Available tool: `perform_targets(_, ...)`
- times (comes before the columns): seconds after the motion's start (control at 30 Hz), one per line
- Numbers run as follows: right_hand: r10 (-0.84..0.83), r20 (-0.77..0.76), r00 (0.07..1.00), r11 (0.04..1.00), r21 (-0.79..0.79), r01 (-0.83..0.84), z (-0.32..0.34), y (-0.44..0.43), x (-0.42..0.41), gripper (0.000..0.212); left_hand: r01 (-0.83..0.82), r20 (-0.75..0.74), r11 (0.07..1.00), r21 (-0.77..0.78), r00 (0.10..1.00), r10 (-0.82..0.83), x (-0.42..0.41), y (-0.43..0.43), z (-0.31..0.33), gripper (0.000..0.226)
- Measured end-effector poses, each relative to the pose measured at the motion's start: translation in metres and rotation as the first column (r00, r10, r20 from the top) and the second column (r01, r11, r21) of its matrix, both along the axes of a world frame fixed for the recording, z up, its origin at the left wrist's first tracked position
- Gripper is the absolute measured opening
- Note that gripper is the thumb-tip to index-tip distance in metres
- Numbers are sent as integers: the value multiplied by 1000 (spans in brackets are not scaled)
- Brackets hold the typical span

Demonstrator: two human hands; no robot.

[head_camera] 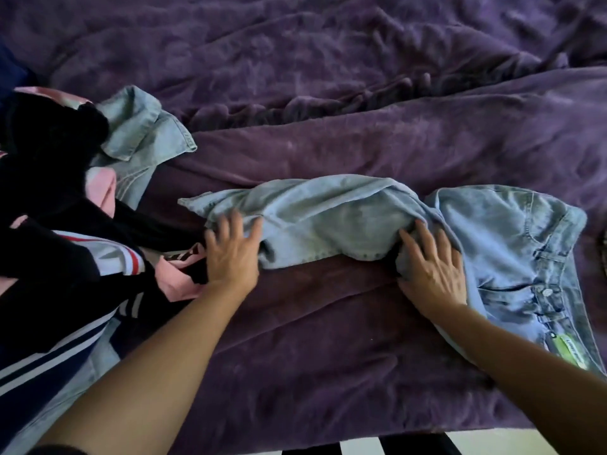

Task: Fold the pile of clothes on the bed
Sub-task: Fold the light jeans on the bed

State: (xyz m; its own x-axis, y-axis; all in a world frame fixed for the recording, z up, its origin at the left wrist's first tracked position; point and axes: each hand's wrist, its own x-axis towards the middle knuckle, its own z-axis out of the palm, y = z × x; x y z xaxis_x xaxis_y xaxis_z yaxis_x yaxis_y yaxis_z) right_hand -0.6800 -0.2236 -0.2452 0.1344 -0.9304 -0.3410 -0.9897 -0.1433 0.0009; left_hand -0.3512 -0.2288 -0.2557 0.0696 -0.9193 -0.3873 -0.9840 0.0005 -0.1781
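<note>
A pair of light blue jeans (pixel 345 218) lies across the purple bed cover, waistband to the right and legs bunched toward the left. My left hand (pixel 231 249) rests with spread fingers on the leg end of the jeans. My right hand (pixel 433 264) lies flat on the cloth near the crotch, fingers straight. At the left sits the pile of clothes (pixel 56 224): black, pink and striped garments, with another light denim piece (pixel 144 133) at its far side.
The purple bed cover (pixel 328 93) is wrinkled and stretches far back and right. The bed's near edge (pixel 361 438) runs along the bottom, with a black-and-white floor strip below it.
</note>
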Motion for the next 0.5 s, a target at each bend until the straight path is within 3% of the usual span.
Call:
perform_targets(0.1, -43, 98, 994, 996, -69, 49, 5, -11, -15, 73, 26, -29, 994, -105, 999, -29, 12, -17, 9, 30)
perform_targets(0.17, -85, 245, 966, 985, -124, 118, 11, -15, -15, 41, 59, -125, 983, -175, 989, -82, 16, -20, 22, 19)
perform_targets(0.23, -128, 397, 909, 962, -174, 212, 21, -13, -16, 24, 5, -264, 959, -285, 961, -84, 18, -15, 41, 16)
perform_targets(0.33, -106, 530, 841, 924, -260, 281, 42, 0, -24, 28, -172, -450, 849, -499, 889, -85, 31, 4, 73, 22)
perform_targets(0.5, 10, 657, 754, 943, -256, 210, 60, 67, -31, 42, -175, -390, 725, -667, 911, -138, 59, 72, 112, 28)
